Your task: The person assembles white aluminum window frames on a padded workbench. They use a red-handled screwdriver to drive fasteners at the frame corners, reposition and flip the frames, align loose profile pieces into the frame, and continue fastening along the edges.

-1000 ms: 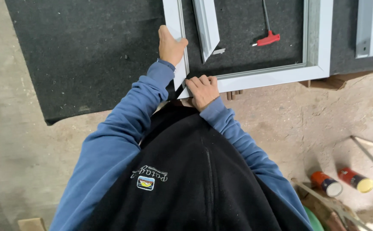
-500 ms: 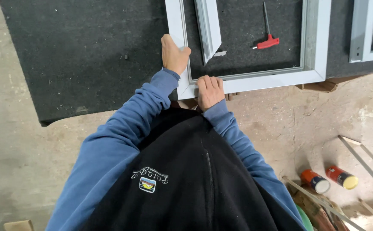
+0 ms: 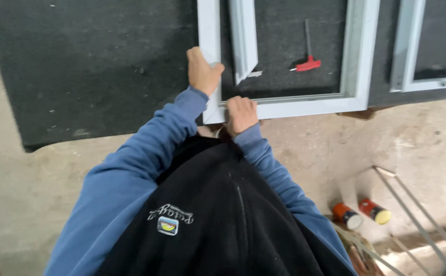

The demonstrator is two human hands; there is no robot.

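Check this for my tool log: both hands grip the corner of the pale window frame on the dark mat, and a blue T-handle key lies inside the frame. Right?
Not quite: the T-handle key is red, not blue, as the head view shows. The rest holds: the left hand and right hand grip the corner of the pale window frame on the dark mat.

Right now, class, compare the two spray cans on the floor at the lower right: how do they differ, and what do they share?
The left can has a white cap; the right can has a yellow cap. The left can lies nearer the person's blue sleeve; the right can lies nearer the thin metal rods. Both have orange-red bodies, lie on their sides on the concrete floor, and point their caps toward the lower right.
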